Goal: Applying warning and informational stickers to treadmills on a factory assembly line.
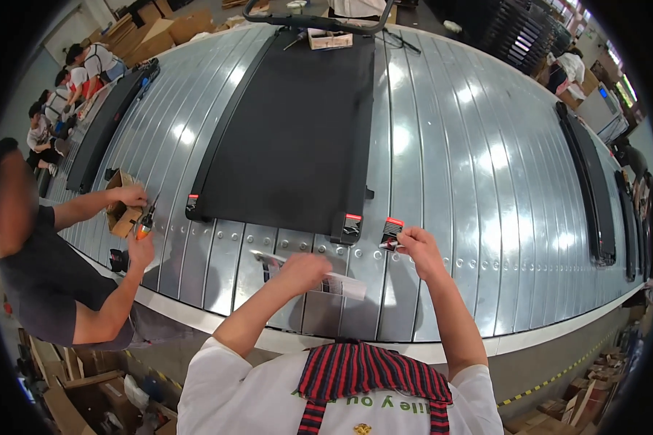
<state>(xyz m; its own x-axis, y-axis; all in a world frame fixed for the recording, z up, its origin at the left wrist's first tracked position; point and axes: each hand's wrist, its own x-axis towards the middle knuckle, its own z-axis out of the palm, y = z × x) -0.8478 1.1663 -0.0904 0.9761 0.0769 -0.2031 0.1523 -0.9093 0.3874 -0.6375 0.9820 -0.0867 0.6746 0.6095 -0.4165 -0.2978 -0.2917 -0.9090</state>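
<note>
Head view: I see two bare hands working over the ribbed metal counter (pixel 471 239), near edge, just short of a big flat black panel (pixel 297 130) lying on it.

Left hand (pixel 308 272): fingers closed on a white sheet (pixel 350 286), which sticks out on both sides of the hand. Fingertips mostly hidden, so can't tell the exact grip.

Right hand (pixel 421 250): fingers narrow, pinching a small red-and-black label (pixel 392 233) by its lower right part. Label sits just right of the panel's near right corner, apart from it. Can't tell if it touches the counter or hangs above.

Panel already carries similar stickers: a right corner sticker (pixel 351 226) and a left corner sticker (pixel 191 203), both at the near end. At its far end there's a pale open box (pixel 330 38) and a black curved bar (pixel 319 24).

To the left, a co-worker (pixel 51 283) in a dark top grips an orange-and-black tool (pixel 145 225) in one hand; the other hand is near its upper end. Open cardboard box (pixel 127 210) right beside it. More black panels lie at the counter's left (pixel 109 130) and right (pixel 591 188).
</note>
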